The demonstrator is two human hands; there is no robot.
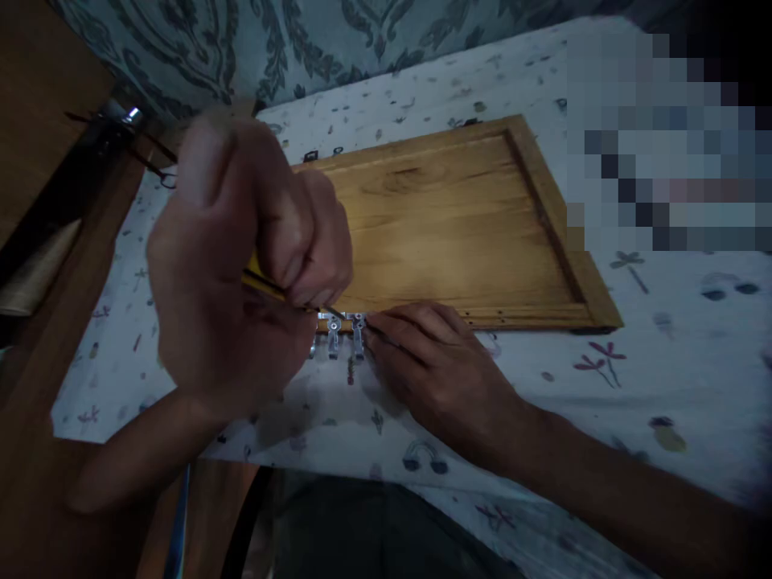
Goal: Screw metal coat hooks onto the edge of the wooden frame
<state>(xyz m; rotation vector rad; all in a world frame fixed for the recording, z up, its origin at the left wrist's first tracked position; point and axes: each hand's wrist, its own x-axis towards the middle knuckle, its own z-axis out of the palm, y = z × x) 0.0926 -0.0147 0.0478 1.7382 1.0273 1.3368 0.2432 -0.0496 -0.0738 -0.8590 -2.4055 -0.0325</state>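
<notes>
My left hand (241, 217) is closed around a screwdriver (263, 283) with a yellow handle. Its thin metal shaft points down and right to a row of silver metal hooks (334, 327) with cross-head screws. These lie along the near edge of a framed wooden panel (434, 233), which rests flat. My right hand (446, 362) is closed at the right end of the hooks, its fingertips pressed together on the hook there. Whether the screwdriver's tip sits in a screw cannot be made out. My left hand hides the panel's left part.
A white patterned cloth (531, 378) covers the surface under the panel. Small dark fittings (310, 156) stand at the panel's far edge. At the back left lies something like scissors (166, 175). Patterned fabric (374, 40) rises behind. The upper right is pixelated.
</notes>
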